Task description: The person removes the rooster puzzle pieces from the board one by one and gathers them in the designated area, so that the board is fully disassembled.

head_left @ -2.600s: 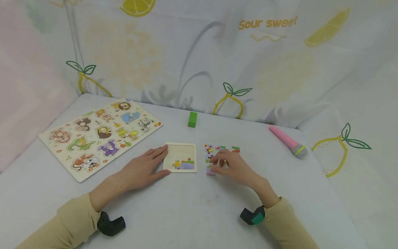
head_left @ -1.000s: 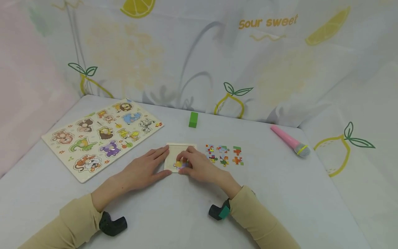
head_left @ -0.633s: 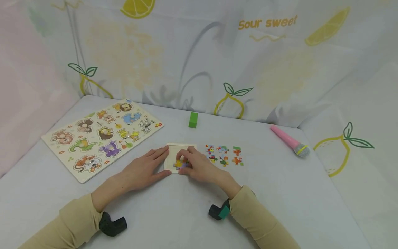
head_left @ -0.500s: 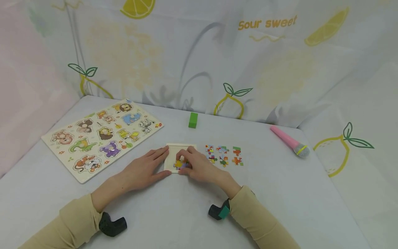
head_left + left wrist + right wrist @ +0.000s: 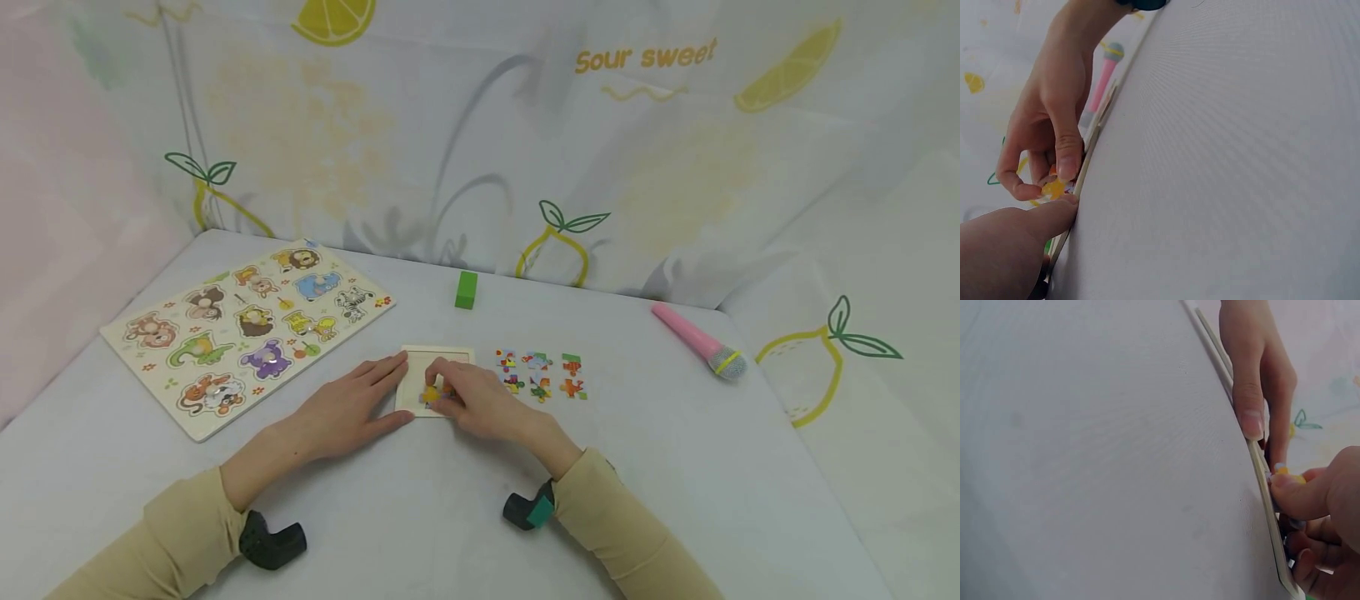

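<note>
In the head view a small square wooden puzzle frame (image 5: 435, 350) lies on the white table. The left hand (image 5: 341, 412) rests on its left side, fingers extended, thumb at the near left corner. Over the frame, the right hand (image 5: 480, 400) pinches a yellow jigsaw piece (image 5: 431, 395) between thumb and bent fingers. The left wrist view shows the yellow piece (image 5: 1054, 189) at those fingertips, close to the left thumb (image 5: 1063, 209). Other pieces inside the frame are mostly hidden beneath the right hand. Several loose jigsaw pieces (image 5: 540, 387) lie in two rows to the right.
A large animal peg puzzle board (image 5: 225, 333) lies at the left. A green block (image 5: 466, 290) stands at the back, and a pink toy microphone (image 5: 697, 340) lies at the back right. A printed cloth (image 5: 420, 125) hangs behind the table.
The right hand has moved left from the loose pieces onto the frame, and the nearest loose piece is gone from its place. Lately its fingers and the yellow piece shift slightly. The left hand stays.
</note>
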Demonstrator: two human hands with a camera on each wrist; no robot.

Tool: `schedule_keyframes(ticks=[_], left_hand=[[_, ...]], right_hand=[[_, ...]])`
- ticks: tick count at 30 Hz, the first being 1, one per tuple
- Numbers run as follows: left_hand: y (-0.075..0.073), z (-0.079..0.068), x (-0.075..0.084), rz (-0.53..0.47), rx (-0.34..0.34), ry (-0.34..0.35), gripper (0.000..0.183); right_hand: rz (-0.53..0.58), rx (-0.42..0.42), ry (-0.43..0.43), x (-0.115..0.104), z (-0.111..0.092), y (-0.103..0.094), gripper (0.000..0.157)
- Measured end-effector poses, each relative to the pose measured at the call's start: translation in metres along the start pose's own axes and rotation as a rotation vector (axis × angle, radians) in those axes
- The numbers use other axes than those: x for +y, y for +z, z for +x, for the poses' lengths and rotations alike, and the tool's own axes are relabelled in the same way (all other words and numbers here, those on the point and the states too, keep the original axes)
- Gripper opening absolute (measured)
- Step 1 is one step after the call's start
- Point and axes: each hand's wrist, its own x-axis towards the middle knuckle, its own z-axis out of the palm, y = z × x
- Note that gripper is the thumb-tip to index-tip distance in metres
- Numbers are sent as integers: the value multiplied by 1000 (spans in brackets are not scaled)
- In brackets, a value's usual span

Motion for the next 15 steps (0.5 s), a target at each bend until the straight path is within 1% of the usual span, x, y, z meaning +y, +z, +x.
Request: schedule_keyframes(ticks=[8,15], left_hand=[[-2,0,1,4,2,6,73],[-1,0,2,15,7,8,73]], right_hand=[[11,10,46,-2,0,0,20],[49,42,124,-3,0,0,17]])
